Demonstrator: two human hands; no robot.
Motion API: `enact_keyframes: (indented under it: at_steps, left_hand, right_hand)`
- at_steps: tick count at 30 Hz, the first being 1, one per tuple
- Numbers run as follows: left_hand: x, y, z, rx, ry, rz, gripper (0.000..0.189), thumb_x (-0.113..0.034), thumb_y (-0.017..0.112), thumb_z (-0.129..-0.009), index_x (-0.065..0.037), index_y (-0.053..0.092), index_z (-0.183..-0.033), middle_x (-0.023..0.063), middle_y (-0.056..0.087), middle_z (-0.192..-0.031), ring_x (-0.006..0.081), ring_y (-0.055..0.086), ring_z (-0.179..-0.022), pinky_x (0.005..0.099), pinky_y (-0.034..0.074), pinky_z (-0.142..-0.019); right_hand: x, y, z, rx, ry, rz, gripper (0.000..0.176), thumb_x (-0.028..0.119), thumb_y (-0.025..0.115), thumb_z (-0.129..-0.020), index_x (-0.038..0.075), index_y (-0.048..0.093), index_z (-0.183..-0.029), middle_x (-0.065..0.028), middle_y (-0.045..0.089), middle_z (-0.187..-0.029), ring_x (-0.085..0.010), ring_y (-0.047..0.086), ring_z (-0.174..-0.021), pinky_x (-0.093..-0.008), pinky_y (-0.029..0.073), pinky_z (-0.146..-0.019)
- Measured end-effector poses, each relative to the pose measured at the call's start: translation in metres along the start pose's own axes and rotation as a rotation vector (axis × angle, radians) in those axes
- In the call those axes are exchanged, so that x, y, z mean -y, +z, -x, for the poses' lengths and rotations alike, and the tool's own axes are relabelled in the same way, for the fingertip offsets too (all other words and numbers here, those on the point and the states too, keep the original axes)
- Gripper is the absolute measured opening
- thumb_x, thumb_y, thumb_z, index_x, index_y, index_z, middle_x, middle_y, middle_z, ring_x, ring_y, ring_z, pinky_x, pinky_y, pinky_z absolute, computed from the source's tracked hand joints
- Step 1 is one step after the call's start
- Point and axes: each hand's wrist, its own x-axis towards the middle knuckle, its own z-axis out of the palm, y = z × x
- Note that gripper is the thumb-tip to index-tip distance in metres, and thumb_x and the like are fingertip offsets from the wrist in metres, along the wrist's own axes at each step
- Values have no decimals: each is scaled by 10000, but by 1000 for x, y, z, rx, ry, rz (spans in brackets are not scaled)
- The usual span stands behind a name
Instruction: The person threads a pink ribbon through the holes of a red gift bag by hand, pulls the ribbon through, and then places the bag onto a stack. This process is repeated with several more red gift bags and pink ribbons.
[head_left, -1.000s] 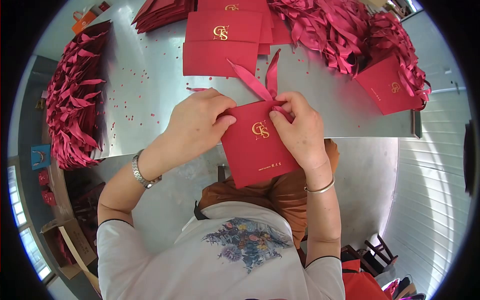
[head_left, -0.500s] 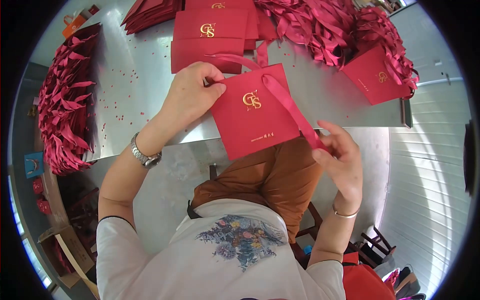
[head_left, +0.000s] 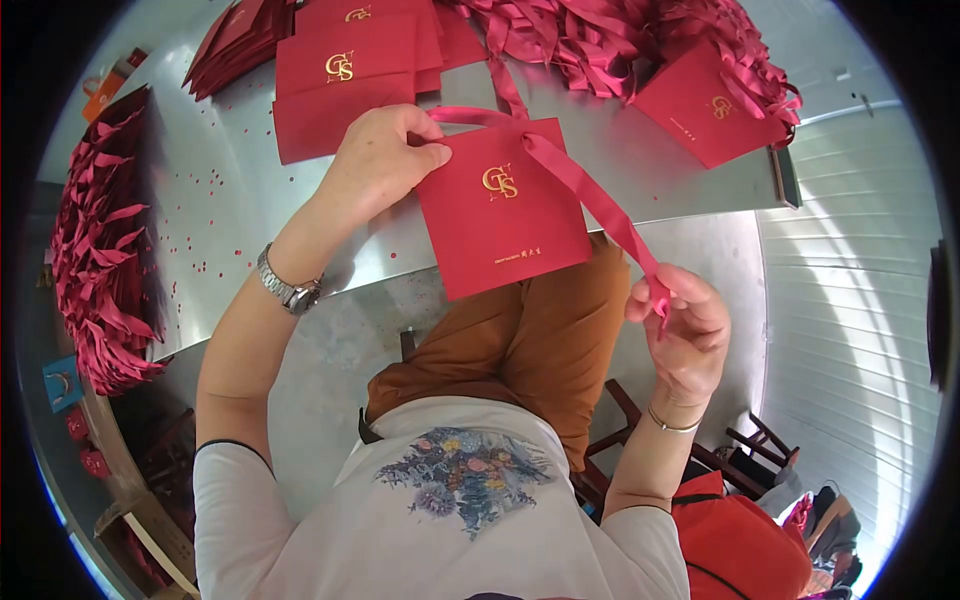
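Note:
A red bag with a gold logo (head_left: 505, 215) hangs over my lap, just past the table's near edge. My left hand (head_left: 385, 160) pinches its upper left corner between thumb and fingers. From the bag's top centre a pink-red ribbon (head_left: 600, 205) runs down to the right, its end between the curled fingers of my right hand (head_left: 685, 325). Another stretch of ribbon loops behind the bag's top edge toward my left hand.
The metal table (head_left: 225, 220) bears stacked red bags (head_left: 345, 120), a pile of ribboned bags (head_left: 600, 45), another bag at the right (head_left: 705, 110) and a ribboned row at the left (head_left: 100, 250). Small red dots are scattered on it. A red cloth (head_left: 745, 545) lies lower right.
My right hand has moved slightly down and outward, and its fingers have curled in round the ribbon's end. The ribbon is drawn out longer. The table's contents have shifted left in view.

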Motion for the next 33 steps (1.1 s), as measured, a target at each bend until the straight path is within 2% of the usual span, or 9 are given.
enact_keyframes:
  at_steps: [1,3,8,10,13,16,18,22,33]
  left_hand:
    - [1,0,0,-1,-3,1,246,-162,686,-793,27,679,-951,160,687,-870,267,658,-822,355,508,-775]
    - [2,2,1,-11,37,-6,203,-111,685,-826,33,660,-968,81,659,-796,131,606,-705,287,492,-651]
    - [-4,-5,6,98,-50,95,176,-88,674,-832,28,649,-963,56,629,-712,110,570,-599,268,451,-537]
    - [2,-2,4,92,2,70,188,-85,674,-835,33,654,-979,67,651,-788,133,592,-676,282,480,-620]
    - [1,-3,4,111,-77,137,192,-82,674,-835,35,658,-987,70,660,-854,146,599,-751,283,486,-687]
    - [0,-9,4,181,-71,189,193,-78,674,-834,34,659,-990,71,661,-881,138,596,-789,281,485,-710]
    - [5,-8,3,224,-69,238,190,-70,670,-835,35,657,-993,72,663,-881,134,595,-793,281,486,-711]
    - [8,-11,3,304,-64,274,178,-47,660,-834,39,651,-990,71,664,-885,125,593,-800,279,488,-721]
    - [15,-3,4,239,116,123,151,-41,647,-833,26,638,-968,86,639,-883,148,593,-805,291,479,-726]
  right_hand:
    - [-3,0,1,-48,-58,146,404,156,737,-813,-45,624,-1145,-187,657,-1034,-215,653,-862,-320,515,-787]
    - [-7,-3,-1,-11,-129,203,386,216,728,-832,-41,636,-1105,-195,647,-1053,-226,643,-893,-335,503,-819]
    - [-9,31,-30,-109,-491,475,350,308,659,-907,-35,644,-976,-216,601,-1120,-265,585,-1014,-373,468,-873]
    - [-6,41,-38,-195,-390,375,364,323,643,-918,-39,629,-963,-219,615,-1074,-267,597,-973,-365,479,-855]
    - [-13,46,-57,19,-256,144,230,166,570,-965,-43,580,-1060,-125,635,-870,-179,605,-768,-284,498,-692]
    - [-28,79,-86,-94,156,316,175,42,562,-939,-10,574,-1106,-43,619,-798,-93,572,-716,-219,468,-639]
    - [-59,82,-97,-92,203,414,161,33,566,-930,-2,588,-1085,-24,627,-814,-80,576,-712,-222,471,-637]
    - [-83,85,-99,-94,-14,774,97,80,607,-915,10,616,-982,-82,626,-745,-144,605,-645,-272,487,-610]
    - [-94,94,-95,-104,-307,1010,67,84,662,-854,27,632,-875,-106,625,-726,-254,624,-598,-321,493,-540]
